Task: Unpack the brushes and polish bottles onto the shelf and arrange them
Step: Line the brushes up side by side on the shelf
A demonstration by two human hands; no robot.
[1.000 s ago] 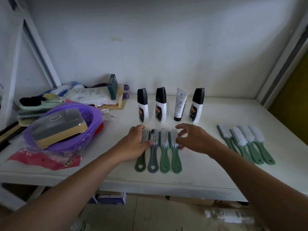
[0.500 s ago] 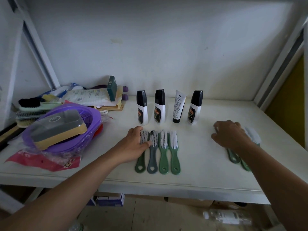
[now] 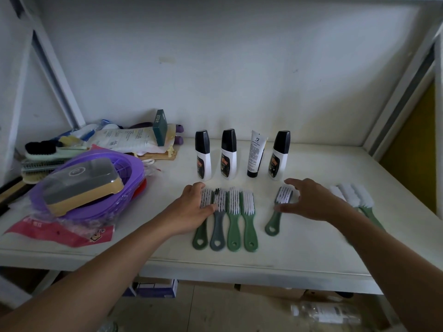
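Three black-capped polish bottles [image 3: 228, 154] and a white tube [image 3: 256, 154] stand in a row at the back of the white shelf [image 3: 311, 250]. In front lie several brushes side by side [image 3: 233, 233], handles toward me. My left hand [image 3: 191, 212] lies flat on the leftmost one, thumb across the bristles. My right hand [image 3: 311, 202] grips a single green brush [image 3: 273, 224] by its head, just right of that row and slightly angled. Three more green brushes [image 3: 352, 195] lie together at the far right, partly hidden by my right forearm.
A purple basket [image 3: 115, 161] holding a boxed brush [image 3: 79, 183] sits at the left on a red packet [image 3: 60, 233]. Packets, larger brushes and a dark green box [image 3: 160, 127] pile up behind it. Cardboard boxes [image 3: 155, 287] and a plastic bottle [image 3: 328, 312] lie below the shelf.
My right hand went from the middle row to the right group, took one green brush and carried it leftward toward the row. My left hand stayed on the leftmost brush.
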